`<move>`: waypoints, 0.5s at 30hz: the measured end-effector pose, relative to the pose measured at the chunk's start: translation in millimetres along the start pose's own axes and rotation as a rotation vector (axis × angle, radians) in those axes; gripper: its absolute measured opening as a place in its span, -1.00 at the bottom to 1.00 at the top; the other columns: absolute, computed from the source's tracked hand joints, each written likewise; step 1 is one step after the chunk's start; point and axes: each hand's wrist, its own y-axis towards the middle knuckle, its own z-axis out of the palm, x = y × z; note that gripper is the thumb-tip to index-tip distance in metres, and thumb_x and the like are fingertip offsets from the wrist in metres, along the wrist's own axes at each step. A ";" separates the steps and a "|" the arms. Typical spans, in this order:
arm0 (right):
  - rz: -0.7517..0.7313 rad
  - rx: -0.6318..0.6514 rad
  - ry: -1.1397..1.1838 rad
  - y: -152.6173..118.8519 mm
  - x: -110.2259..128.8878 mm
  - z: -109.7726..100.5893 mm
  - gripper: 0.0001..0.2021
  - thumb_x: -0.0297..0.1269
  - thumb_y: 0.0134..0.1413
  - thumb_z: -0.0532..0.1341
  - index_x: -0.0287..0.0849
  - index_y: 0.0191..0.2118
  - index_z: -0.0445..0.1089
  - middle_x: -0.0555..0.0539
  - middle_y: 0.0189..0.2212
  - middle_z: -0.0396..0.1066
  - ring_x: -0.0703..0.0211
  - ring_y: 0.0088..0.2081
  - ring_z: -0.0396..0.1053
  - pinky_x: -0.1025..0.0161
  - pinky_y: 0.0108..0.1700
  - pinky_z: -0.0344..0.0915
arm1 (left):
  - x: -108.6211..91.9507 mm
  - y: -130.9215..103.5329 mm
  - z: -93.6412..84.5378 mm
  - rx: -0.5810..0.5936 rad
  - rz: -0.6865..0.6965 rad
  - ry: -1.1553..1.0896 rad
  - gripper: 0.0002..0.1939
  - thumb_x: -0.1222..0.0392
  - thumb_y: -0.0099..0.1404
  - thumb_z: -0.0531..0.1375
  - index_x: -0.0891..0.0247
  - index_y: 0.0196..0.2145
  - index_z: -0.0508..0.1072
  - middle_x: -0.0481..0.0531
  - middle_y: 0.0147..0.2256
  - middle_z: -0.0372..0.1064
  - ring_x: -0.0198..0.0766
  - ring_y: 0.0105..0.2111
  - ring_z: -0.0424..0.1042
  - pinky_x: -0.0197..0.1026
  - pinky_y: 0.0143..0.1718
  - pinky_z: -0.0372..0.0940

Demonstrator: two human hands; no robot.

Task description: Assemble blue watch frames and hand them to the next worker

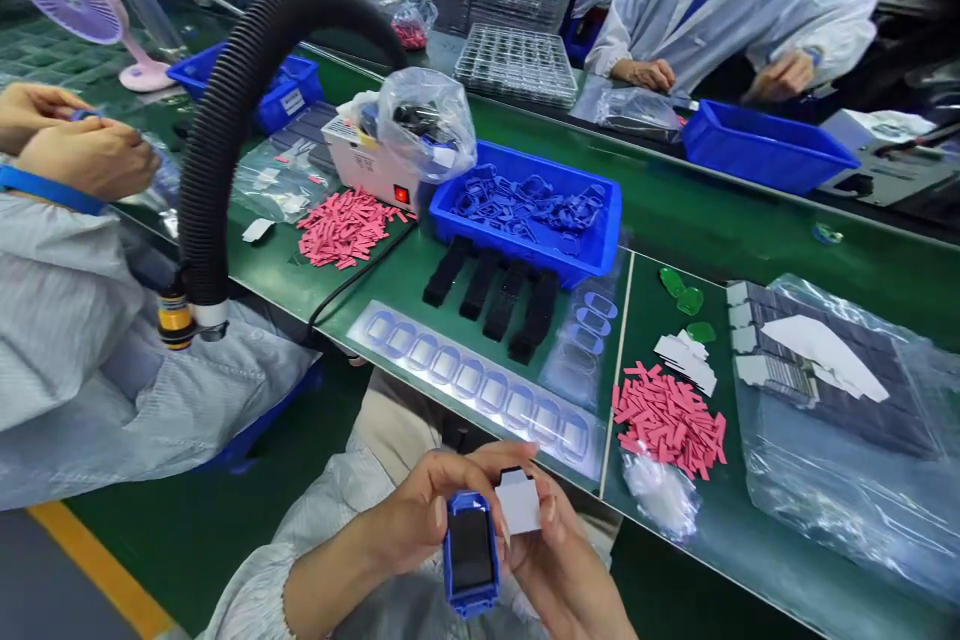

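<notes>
My left hand [401, 520] pinches a blue plastic watch-like case [472, 604] with a dark rectangular screen, held in front of my lap below the bench edge. Close beside it, my right hand [562, 560] grips a small white square piece [519, 504] with a dark edge along its top. The left fingertips reach over toward that white piece; whether they touch it I cannot tell. On the bench just ahead lies a clear sheet [472, 385] with a row of rounded rectangular films. Pink strips [671, 420] are heaped to the right, near white cards [686, 360].
A blue bin [611, 220] of blue frames stands behind black foam blocks [517, 310]. A black flexible hose [206, 150] arches on the left, near a co-worker's hands [86, 155]. Bagged dark sheets [855, 370] lie right. Another person's hands [649, 75] are across the bench.
</notes>
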 end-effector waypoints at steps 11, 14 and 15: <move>0.154 0.206 0.339 117.7 -85.0 102.4 -0.66 -0.05 -0.11 0.37 -0.03 -0.18 0.45 0.01 -0.24 0.44 0.29 -0.21 0.38 0.34 -0.13 0.36 | -67.9 -98.3 -104.1 0.012 0.332 -0.103 -0.67 -0.06 0.03 0.35 0.16 -0.28 0.57 0.02 -0.33 0.51 -0.21 -0.35 0.55 -0.27 -0.33 0.45; 0.305 0.336 0.374 153.2 -134.4 148.9 -0.65 -0.09 -0.08 0.36 -0.08 -0.15 0.43 -0.04 -0.20 0.47 0.21 -0.16 0.40 0.21 -0.10 0.36 | -66.6 -131.1 -122.2 -0.067 0.306 -0.167 -0.64 -0.07 0.01 0.36 0.12 -0.24 0.56 0.02 -0.37 0.51 -0.24 -0.44 0.53 -0.33 -0.52 0.43; 0.351 0.375 0.385 161.2 -149.0 162.8 -0.66 -0.10 -0.07 0.35 -0.10 -0.15 0.43 -0.06 -0.17 0.47 0.19 -0.13 0.41 0.20 -0.11 0.36 | -64.2 -139.4 -126.3 -0.150 0.308 -0.186 -0.60 -0.07 -0.01 0.36 0.13 -0.22 0.56 0.02 -0.39 0.51 -0.25 -0.45 0.52 -0.36 -0.55 0.41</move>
